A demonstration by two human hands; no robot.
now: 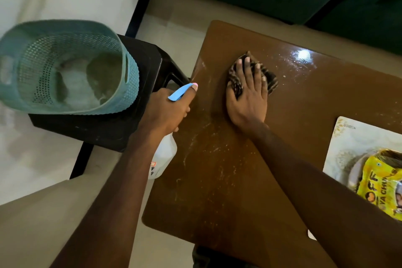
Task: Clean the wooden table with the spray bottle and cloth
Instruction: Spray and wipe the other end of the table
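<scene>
Pressed flat with fingers spread, the right hand [247,95] bears down on a dark striped cloth [252,76] bunched under its palm and fingertips, toward the far left part of the wooden table [228,180]. Whitish streaks and specks mark the brown tabletop around and near the cloth, and a bright glare sits on the far right of the surface. At the table's left edge, the left hand [169,111] is wrapped around the neck of a white spray bottle [163,159], its blue trigger [180,92] poking out above the knuckles and the bottle's body hanging below the wrist. Left of the table, a teal perforated basket [65,67] sits on a black stool [130,119]. On the table's right edge lies a printed mat [348,135] bearing a yellow packet [382,183].
</scene>
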